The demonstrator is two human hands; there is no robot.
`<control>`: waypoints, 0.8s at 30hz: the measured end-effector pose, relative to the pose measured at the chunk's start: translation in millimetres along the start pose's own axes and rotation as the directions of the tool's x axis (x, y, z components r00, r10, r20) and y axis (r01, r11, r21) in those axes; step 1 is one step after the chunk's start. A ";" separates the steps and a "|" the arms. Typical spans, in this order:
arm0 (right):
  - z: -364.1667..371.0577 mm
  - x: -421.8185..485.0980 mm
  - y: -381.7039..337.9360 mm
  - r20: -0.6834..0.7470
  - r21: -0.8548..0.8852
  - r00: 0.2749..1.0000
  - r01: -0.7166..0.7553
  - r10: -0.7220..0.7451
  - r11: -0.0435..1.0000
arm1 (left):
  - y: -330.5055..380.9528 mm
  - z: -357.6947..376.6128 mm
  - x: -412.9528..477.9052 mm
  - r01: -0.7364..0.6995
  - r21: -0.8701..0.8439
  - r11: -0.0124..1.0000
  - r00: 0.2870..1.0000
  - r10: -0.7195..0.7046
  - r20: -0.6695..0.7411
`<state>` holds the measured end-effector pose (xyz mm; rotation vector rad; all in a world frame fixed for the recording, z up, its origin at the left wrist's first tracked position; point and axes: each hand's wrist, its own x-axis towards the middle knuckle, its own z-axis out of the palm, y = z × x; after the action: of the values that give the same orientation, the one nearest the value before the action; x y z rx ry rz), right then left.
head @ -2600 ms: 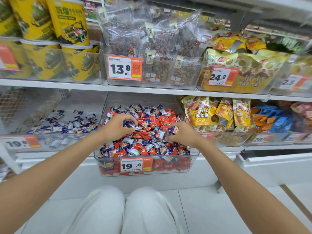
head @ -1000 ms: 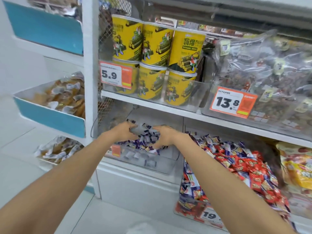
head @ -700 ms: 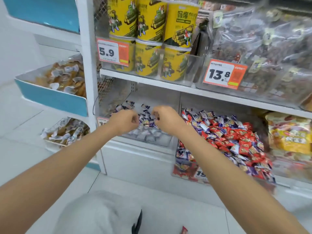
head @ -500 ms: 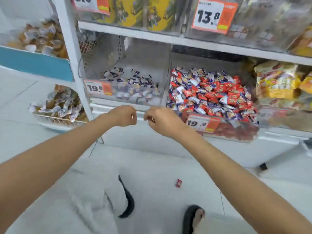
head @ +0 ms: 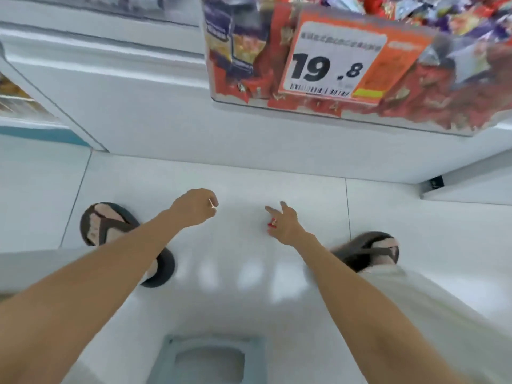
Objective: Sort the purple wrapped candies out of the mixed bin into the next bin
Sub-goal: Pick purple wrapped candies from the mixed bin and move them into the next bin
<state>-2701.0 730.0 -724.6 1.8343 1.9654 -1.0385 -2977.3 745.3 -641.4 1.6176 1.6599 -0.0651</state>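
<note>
Your right hand reaches down over the white tiled floor with its fingers spread. A small red wrapped candy sits at its 9 o'clock edge; I cannot tell whether they touch. Your left hand, further toward 9 o'clock, is curled in a loose fist. The purple wrapped candies lie mixed with red ones in the clear plastic bin at 12 o'clock.

My feed shows left hand and right hand bare. Left forearm and right forearm bare up to frame edge. Left flip-flop dark, brown thong strap between toes, black sole rim round foot. Right flip-flop matching, smeared by blur. Loose pale grey trouser leg just behind it.
</note>
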 end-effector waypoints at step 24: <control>-322.7 -286.4 -155.5 -0.757 -0.184 0.480 0.494 -0.443 0.850 | 136.0 -223.2 -135.3 -0.196 0.095 0.976 0.881 0.217 -0.421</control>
<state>-2710.5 728.8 -266.0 2.0228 3.1293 -0.3550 -2988.8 780.9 -349.5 1.9398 1.8022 0.3906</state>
